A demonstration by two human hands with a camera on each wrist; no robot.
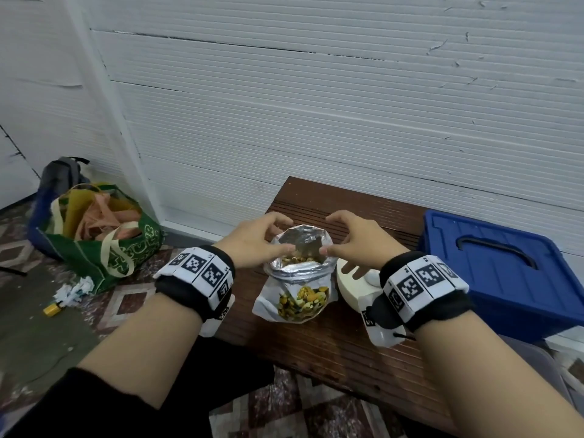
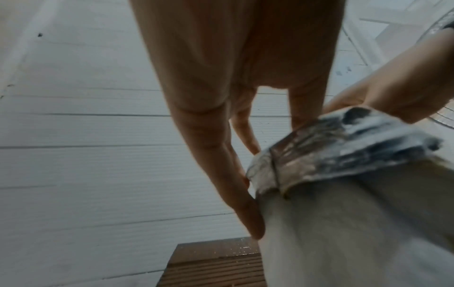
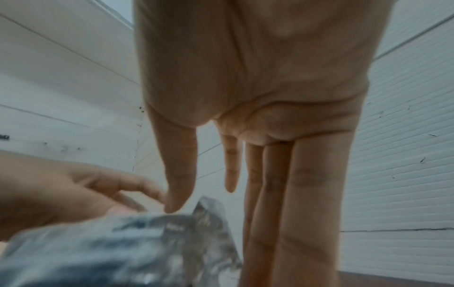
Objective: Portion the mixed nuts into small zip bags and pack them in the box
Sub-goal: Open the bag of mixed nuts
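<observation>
1. The foil pouch of mixed nuts (image 1: 295, 279) stands upright near the middle of the dark, grooved wooden table (image 1: 341, 352), its mouth folded outward into a silver cuff, probably so the opening stays wide and stiff for getting the nuts out.
2. The left hand (image 1: 252, 245) pinches the near-left rim of that cuff, thumb at the near edge and fingers curled over the far side; the left wrist view shows its fingertips against the crinkled foil.
3. The right hand (image 1: 354, 241) pinches the near-right rim with thumb and forefinger, while its other fingers hang straight and loose over a white round container (image 1: 350, 289) just beside the pouch (what that holds cannot be told).
4. Holding both sides seems meant to spread the mouth evenly and keep the soft pouch from tipping.
5. The pouch is matte white outside and shiny, wrinkled silver inside, with a clear window low on the front showing yellow, green and brown nuts; more nuts show through the mouth.
6. A hard blue plastic box (image 1: 505, 273) with a moulded lid and dark handle sits on the right, lid on. No small zip bags are plainly visible, so portioning looks not yet begun.
</observation>
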